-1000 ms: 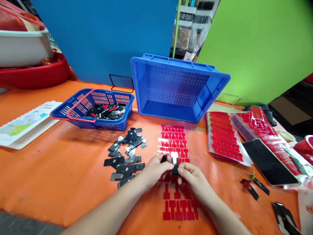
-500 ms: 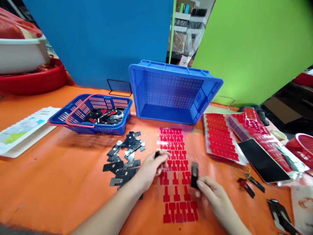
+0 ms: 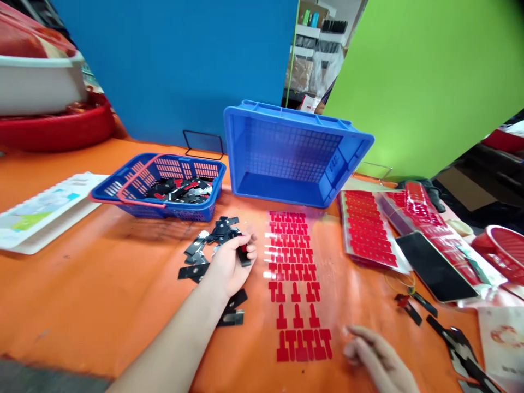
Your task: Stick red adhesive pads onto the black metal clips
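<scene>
My left hand (image 3: 233, 265) is closed round a small black metal plate (image 3: 244, 257), with a bit of red showing on it. It hovers over the right side of a loose heap of black and silvery metal plates (image 3: 192, 271). To its right lies a clear sheet with rows of red T-shaped stickers (image 3: 295, 292); gaps show in its lower rows. My right hand (image 3: 379, 357) is to the right of the sheet's bottom end, fingers loosely bent and apart, with nothing seen in it.
A blue basket (image 3: 190, 212) of similar plates and a tipped blue crate (image 3: 282, 185) stand behind. Rightward lie more red sticker sheets (image 3: 368, 229), a phone (image 3: 436, 267) and several black plates (image 3: 462, 349). A calendar (image 3: 53, 210) lies at left.
My right hand no longer holds the black plate and has moved down and right; a plate now lies added to the right-hand pile. My left hand moved left, off the sheet towards the heap.
</scene>
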Tool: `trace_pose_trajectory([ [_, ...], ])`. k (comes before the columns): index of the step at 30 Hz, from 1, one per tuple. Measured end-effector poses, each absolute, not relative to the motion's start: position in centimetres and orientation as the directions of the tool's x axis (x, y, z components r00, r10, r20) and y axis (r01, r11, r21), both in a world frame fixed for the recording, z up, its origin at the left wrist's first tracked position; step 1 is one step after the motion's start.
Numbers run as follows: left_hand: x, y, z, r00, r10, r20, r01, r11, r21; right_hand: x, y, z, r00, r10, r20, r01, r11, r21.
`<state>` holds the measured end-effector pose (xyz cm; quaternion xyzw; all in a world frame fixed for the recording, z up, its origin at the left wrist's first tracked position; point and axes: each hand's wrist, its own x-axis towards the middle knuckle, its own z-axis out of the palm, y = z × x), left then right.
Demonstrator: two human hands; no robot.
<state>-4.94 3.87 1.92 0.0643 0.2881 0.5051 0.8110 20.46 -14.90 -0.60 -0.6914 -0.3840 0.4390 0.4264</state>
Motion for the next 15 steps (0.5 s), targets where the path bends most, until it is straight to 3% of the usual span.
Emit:
trace_pose_trajectory([
  [3, -5.4, 4.0, 2.3, 0.298, 0.871, -0.391, -0.806, 0.449, 0.386, 13.4, -11.6, 1.2, -0.093, 0.995, -0.037, 0.567, 0.022, -0.824],
  [6, -5.9, 3.7, 3.4, 0.264, 0.893, -0.364, -0.798, 0.414, 0.438, 8.4, -8.8, 2.1, -0.371, 0.927, 0.048, 0.707, 0.316, -0.632],
  [11, -7.3, 2.4, 5.9, 0.238, 0.948, -0.212, -0.704, 0.319, 0.635, 5.2, -6.2, 1.5, -0.411, 0.910, -0.042, 0.827, 0.354, -0.438],
  [13, -8.1, 1.8, 6.1, 0.201, 0.961, -0.188, -0.559, 0.270, 0.784, 5.2, -6.0, 1.1, -0.413, 0.909, -0.055, 0.815, 0.342, -0.467],
  [15, -9.0, 1.1, 5.8, 0.175, 0.964, -0.202, -0.286, 0.246, 0.926, 5.7, -6.0, 1.1, -0.400, 0.914, -0.060, 0.773, 0.302, -0.558],
])
